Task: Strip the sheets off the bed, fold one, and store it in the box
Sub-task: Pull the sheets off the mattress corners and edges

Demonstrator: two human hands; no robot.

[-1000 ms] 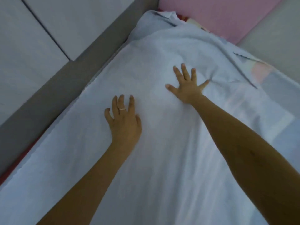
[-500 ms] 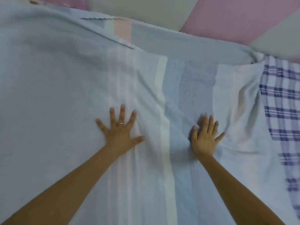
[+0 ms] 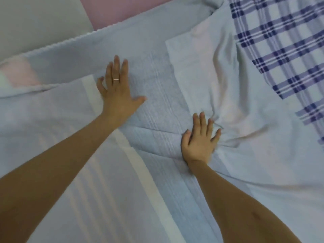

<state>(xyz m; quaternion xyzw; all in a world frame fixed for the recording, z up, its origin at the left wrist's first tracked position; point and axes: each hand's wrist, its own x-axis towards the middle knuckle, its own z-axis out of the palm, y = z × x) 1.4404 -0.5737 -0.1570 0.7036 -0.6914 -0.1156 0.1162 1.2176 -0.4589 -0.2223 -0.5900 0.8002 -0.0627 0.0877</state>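
Pressing flat on the striped sheet (image 3: 73, 155), left hand (image 3: 117, 92) and right hand (image 3: 199, 142) lie open-fingered.

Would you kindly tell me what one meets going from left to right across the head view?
pink patch → left hand → right hand → plaid cloth
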